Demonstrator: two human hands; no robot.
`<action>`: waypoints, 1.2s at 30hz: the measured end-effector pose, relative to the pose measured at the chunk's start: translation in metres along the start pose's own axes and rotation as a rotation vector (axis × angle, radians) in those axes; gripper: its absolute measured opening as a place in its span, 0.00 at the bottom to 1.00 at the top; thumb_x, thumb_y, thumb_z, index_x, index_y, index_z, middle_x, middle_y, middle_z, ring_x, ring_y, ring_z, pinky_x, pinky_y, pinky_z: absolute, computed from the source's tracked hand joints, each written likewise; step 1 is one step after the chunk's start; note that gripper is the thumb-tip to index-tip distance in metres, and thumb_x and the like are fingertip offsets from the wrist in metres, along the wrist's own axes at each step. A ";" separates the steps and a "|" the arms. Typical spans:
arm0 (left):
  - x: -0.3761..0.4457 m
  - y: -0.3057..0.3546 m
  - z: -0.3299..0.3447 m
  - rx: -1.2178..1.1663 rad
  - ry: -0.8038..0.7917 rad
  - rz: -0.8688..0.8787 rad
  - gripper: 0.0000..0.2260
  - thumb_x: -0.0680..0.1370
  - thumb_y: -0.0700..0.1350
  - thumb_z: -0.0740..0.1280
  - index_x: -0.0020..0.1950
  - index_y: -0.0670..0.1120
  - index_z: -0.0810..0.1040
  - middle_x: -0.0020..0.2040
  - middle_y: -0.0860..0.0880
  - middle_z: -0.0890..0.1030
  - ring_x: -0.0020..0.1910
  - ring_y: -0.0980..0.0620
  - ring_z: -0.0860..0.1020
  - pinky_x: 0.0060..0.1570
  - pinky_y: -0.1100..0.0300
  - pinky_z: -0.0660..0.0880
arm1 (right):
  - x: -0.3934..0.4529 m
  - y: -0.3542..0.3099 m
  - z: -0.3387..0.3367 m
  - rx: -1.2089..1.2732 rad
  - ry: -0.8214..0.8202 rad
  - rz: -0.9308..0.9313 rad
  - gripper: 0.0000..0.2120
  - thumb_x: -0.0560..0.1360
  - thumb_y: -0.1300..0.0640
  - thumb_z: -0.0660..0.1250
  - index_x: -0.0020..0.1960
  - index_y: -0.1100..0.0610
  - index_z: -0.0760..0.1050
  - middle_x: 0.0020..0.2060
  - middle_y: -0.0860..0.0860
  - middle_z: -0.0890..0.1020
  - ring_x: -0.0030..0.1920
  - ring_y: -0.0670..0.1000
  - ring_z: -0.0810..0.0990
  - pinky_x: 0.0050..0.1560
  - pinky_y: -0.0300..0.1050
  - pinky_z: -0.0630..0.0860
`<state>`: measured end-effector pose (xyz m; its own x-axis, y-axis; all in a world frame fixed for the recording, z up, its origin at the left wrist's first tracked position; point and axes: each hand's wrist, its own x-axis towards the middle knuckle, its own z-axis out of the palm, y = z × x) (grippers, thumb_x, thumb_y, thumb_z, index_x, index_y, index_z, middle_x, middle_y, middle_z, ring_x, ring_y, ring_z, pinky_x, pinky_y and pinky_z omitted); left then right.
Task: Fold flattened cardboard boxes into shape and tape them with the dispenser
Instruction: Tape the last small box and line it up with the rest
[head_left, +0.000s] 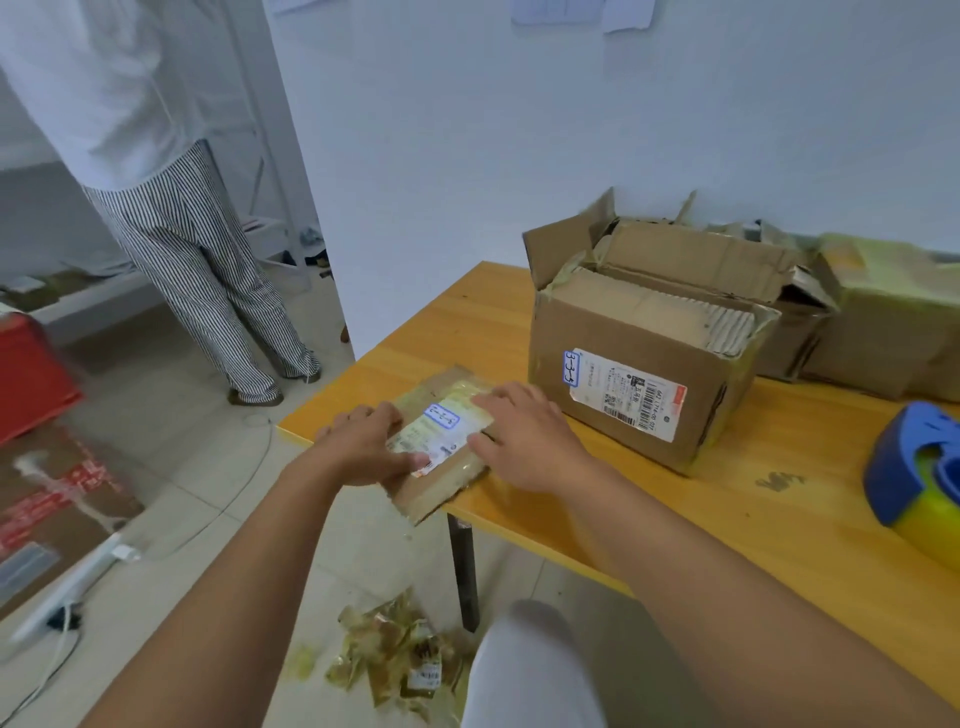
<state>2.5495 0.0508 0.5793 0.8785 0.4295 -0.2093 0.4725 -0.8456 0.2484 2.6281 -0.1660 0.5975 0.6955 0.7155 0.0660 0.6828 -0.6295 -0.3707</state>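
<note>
I have both hands on a small flattened box (441, 441) that lies at the near left corner of the yellow bench (727, 519), with its near end jutting out past the bench edge. My left hand (363, 447) sits at the box's left side, fingers curled over its edge and thumb lying on the white label, so that grip is holding the box. My right hand (524, 436) lies flat on the right side of the box, fingers straight and spread a little, pressing down; its grip is wide, closed on nothing. The box is wrapped in yellowish tape and carries a small blue-edged sticker with handwriting (too blurred for me to read).

Just beyond my right hand stands a large open box (639, 374), flaps up, packed with flat cardboard pieces on edge, a shipping label on its near face. More worn boxes (883, 332) stand behind it against the wall. The tape dispenser (914, 478), blue with a yellow-green roll, rests on the bench at the far right, well apart from my hands.

On the floor under the bench corner lies a heap of torn tape scraps (395, 660). To the left, another person (171, 208) in striped trousers stands on the tiled floor, near a red crate (31, 374).
</note>
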 end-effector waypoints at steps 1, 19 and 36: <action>-0.006 -0.002 -0.002 0.017 -0.034 0.023 0.33 0.73 0.67 0.69 0.73 0.55 0.65 0.74 0.48 0.66 0.73 0.44 0.62 0.70 0.47 0.62 | -0.003 0.003 -0.001 -0.016 -0.054 -0.010 0.28 0.82 0.42 0.57 0.79 0.47 0.58 0.78 0.49 0.57 0.78 0.52 0.50 0.75 0.54 0.52; -0.076 0.165 0.083 0.057 -0.055 0.560 0.38 0.75 0.72 0.57 0.81 0.59 0.49 0.82 0.50 0.45 0.80 0.49 0.40 0.77 0.49 0.45 | -0.179 0.102 -0.028 -0.239 -0.008 0.259 0.27 0.80 0.35 0.53 0.75 0.45 0.64 0.74 0.53 0.63 0.74 0.55 0.57 0.69 0.53 0.65; -0.046 0.250 0.068 -0.382 0.277 0.650 0.35 0.80 0.58 0.65 0.81 0.54 0.50 0.80 0.50 0.52 0.79 0.51 0.53 0.76 0.52 0.56 | -0.107 0.145 -0.095 0.770 0.405 0.418 0.30 0.82 0.51 0.57 0.81 0.49 0.52 0.77 0.45 0.61 0.76 0.47 0.60 0.73 0.46 0.58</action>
<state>2.6223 -0.2026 0.5865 0.9480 -0.0066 0.3182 -0.1926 -0.8079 0.5569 2.6739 -0.3627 0.6242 0.9721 0.2288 0.0517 0.1286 -0.3355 -0.9332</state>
